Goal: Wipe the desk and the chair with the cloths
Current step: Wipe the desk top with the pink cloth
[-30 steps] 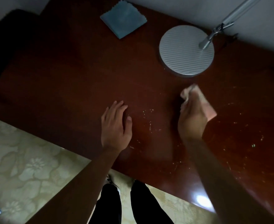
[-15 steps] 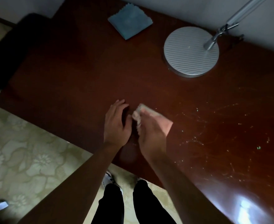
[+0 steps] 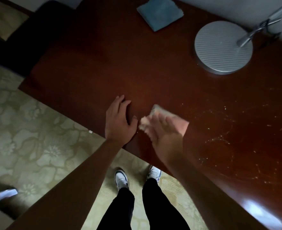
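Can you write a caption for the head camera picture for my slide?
Right hand wipes the crumb-speckled desk with a pink cloth; left hand rests flat beside it.
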Motion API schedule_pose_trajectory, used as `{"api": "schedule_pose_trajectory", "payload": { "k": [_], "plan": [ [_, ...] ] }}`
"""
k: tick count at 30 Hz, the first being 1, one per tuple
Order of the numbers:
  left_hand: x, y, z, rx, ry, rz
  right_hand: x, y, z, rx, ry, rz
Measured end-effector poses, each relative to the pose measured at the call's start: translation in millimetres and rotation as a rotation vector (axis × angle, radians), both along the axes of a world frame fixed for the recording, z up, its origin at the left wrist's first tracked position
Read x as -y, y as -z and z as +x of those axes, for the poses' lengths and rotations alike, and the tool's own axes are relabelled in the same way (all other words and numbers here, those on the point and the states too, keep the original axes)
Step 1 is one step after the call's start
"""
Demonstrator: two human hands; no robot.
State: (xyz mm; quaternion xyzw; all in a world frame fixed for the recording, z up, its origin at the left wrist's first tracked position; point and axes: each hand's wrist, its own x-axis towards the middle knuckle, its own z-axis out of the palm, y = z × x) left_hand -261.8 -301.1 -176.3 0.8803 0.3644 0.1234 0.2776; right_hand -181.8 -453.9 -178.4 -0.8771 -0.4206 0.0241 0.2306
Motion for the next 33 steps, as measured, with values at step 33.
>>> {"api": "schedule_pose_trajectory", "payload": {
  "k": [33],
  "plan": [
    [-28,15,-30,0.09,0.335,0.036,-51,-3,-39,-0.065,0.29,-0.089]
  ]
}}
